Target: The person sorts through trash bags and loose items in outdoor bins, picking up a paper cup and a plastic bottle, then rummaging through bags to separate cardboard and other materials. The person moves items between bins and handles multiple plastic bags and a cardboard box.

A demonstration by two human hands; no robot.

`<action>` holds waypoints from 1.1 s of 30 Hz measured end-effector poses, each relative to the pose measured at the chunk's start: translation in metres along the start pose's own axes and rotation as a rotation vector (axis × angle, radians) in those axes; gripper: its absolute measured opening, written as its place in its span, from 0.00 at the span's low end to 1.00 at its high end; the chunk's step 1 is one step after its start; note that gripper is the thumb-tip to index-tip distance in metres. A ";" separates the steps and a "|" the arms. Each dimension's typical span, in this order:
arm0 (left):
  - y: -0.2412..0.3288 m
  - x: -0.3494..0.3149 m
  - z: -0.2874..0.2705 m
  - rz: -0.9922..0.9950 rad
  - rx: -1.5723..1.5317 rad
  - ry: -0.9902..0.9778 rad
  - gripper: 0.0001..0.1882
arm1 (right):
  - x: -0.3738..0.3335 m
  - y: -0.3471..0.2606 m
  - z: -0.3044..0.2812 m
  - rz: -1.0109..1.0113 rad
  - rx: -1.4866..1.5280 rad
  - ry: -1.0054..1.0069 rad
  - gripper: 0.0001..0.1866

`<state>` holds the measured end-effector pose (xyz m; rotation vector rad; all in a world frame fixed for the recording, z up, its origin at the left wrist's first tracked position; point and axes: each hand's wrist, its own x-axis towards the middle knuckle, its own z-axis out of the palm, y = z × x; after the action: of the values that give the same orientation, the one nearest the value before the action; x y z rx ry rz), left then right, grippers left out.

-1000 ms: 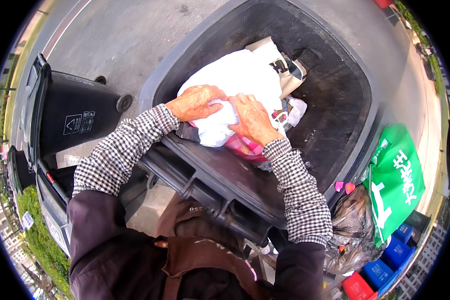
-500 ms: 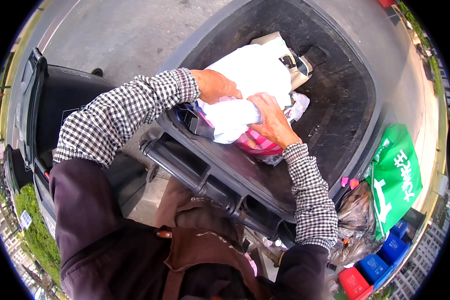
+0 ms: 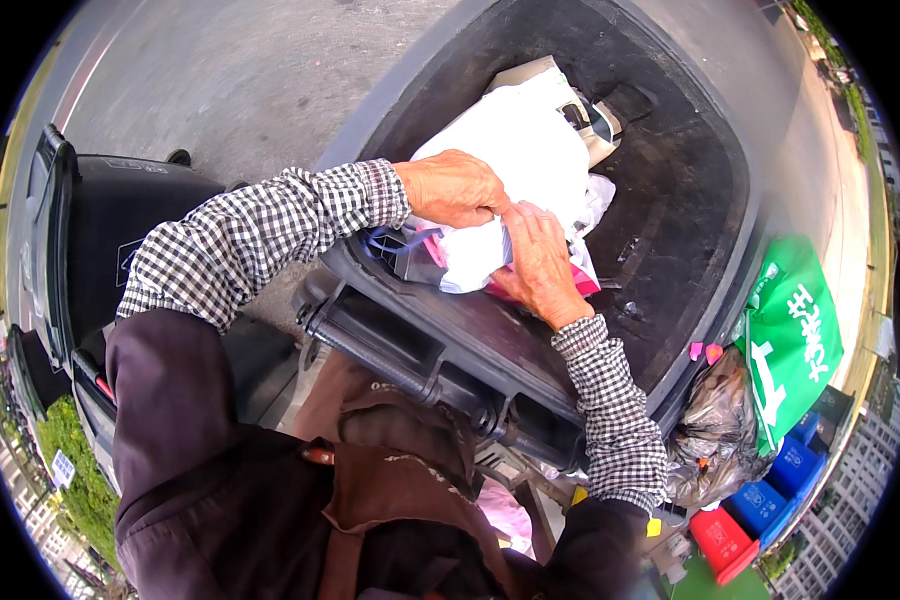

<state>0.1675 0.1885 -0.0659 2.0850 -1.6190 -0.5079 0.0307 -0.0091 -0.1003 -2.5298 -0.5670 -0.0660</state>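
A large black wheeled bin [image 3: 705, 170] lies open before me, with a bulging white plastic bag [image 3: 530, 135] inside it. My left hand [image 3: 457, 188] pinches the near part of this bag, its fingers closed. Right beside it, my right hand [image 3: 542, 262] is closed on the same crumpled white plastic; the fingertips of both hands nearly meet. Below my right hand a pink packet [image 3: 583, 278] peeks out, mostly hidden. A beige paper bag [image 3: 600, 135] sits against the far side of the white one. Near my left wrist a thin blue strip [image 3: 385, 242] hangs at the rim.
Another black wheeled bin [image 3: 135, 225] stands at my left. To the right are a green bag [image 3: 795, 340], a dark translucent rubbish bag [image 3: 715, 430], a small red bin [image 3: 722, 543] and blue bins [image 3: 760, 508]. The bin's handle bar [image 3: 380, 350] runs close to my body.
My left hand has shifted right and slightly down, closer to my right hand. My right hand has lowered a little. The pink packet is more covered, and the white plastic has been rearranged.
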 end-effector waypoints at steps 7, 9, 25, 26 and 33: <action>-0.003 0.000 0.001 -0.068 -0.082 0.023 0.10 | -0.009 0.003 0.003 0.142 0.225 -0.045 0.40; -0.006 -0.004 0.006 -0.084 -0.131 0.042 0.11 | -0.014 0.005 0.000 0.178 0.339 -0.021 0.40; -0.032 0.002 0.015 -0.316 0.277 0.262 0.12 | 0.021 -0.009 0.012 0.083 0.492 0.042 0.34; -0.041 0.001 0.015 -0.341 0.255 0.306 0.10 | 0.032 -0.007 0.024 0.035 0.433 0.060 0.34; -0.074 0.015 -0.033 -0.595 0.436 0.516 0.09 | 0.014 -0.040 0.016 -0.133 0.367 -0.064 0.31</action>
<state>0.2482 0.1932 -0.0795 2.7283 -0.8505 0.2360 0.0256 0.0346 -0.0915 -2.1434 -0.7024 0.0654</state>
